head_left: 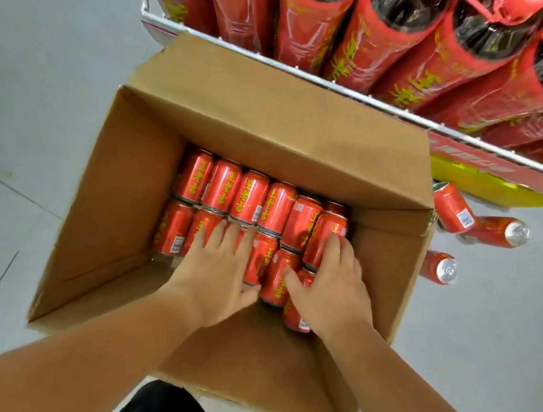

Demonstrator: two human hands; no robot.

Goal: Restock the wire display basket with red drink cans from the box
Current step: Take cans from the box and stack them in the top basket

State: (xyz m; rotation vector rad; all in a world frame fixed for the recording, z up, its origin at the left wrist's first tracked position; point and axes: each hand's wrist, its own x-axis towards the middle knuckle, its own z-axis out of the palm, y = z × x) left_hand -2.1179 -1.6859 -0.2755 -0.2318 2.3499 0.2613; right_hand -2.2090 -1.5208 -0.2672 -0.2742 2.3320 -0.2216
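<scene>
An open cardboard box point(128, 173) stands on the floor below me. Several red drink cans point(222, 185) with yellow lettering lie on their sides in two rows in it. My left hand point(214, 276) rests flat on the near row, fingers straight and spread, thumb against a can. My right hand point(335, 283) lies over the cans at the box's right end. Its fingers curl over one red can point(322, 233) and its thumb presses a neighbouring can point(275, 281). The wire display basket point(276, 62) runs across the top, holding tall red bottles point(312, 22).
Three loose red cans point(450, 210) lie to the right of the box, below the basket's rim. A red and yellow sign panel point(482, 178) sits under the basket. Grey tiled floor point(44, 87) lies to the left. My dark trousers point(160, 406) show at the bottom.
</scene>
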